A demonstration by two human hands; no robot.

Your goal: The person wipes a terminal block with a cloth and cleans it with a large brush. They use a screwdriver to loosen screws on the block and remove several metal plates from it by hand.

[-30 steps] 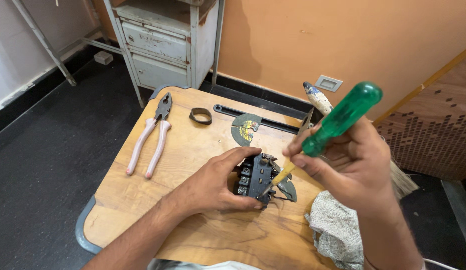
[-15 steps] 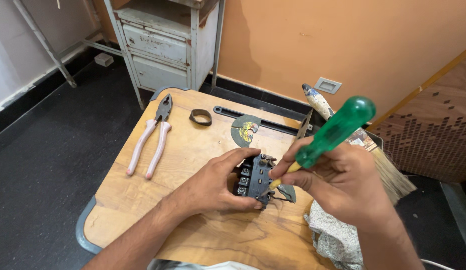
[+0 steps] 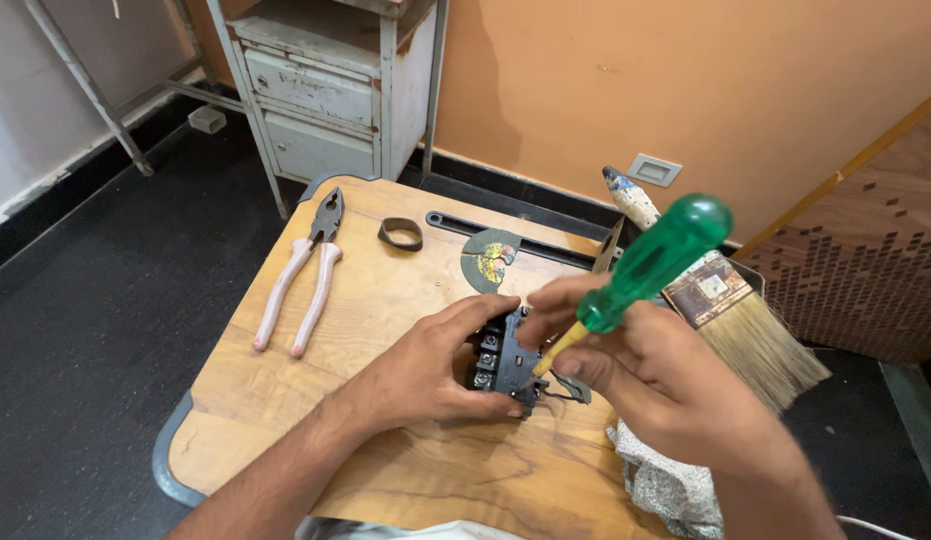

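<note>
One screwdriver (image 3: pixel 641 270), right hand (image 3: pixel 666 385): handle up-right, tip down-left into black switch block (image 3: pixel 501 360).

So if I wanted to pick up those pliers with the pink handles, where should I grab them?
Probably by the two pink handles, around their middle. The pliers lie flat on the wooden table, well clear of both hands, metal jaws pointing away toward the cabinet and handles spread slightly toward the near edge. Coming from above on the near side, one hand could likely close around both handles together.
</note>
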